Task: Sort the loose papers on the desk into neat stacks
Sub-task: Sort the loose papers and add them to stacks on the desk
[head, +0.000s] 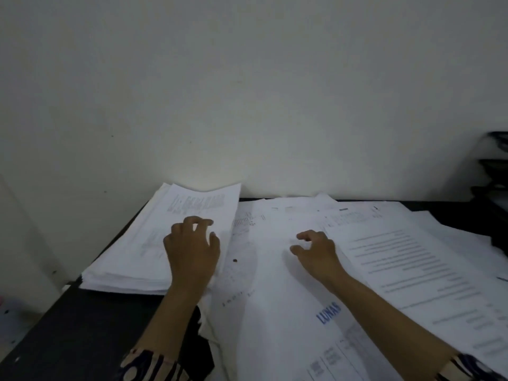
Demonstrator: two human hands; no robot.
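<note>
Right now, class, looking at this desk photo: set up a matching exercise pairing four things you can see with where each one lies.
Things:
1. thick paper stack
2. sheet stamped LUNAS
3. left hand
4. dark trays

Places:
A. far right edge, against the wall
B. over the right side of the stack
C. left part of the desk
D. near middle, under the right forearm

Pairs: 1-C, 2-D, 3-B, 4-A
</note>
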